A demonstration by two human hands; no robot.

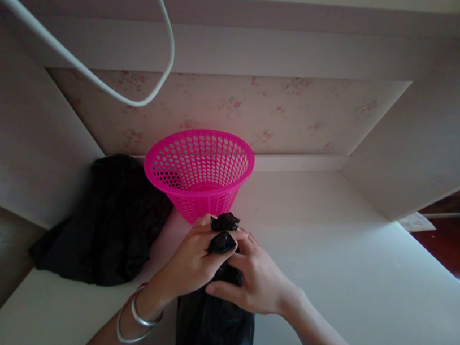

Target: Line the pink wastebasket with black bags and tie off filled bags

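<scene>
Black plastic bag [213,333], lower centre: your left hand [195,262] clamps its neck [222,244]; right hand [261,280] alongside, grip unclear. Keep pinch firm.

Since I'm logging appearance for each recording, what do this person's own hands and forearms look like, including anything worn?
The left hand is gloveless, with slim silver-coloured bangles, seemingly two, and a thin dark-reddish band around the wrist. The right hand is gloveless too, its wrist unadorned. No sleeves show.
</scene>
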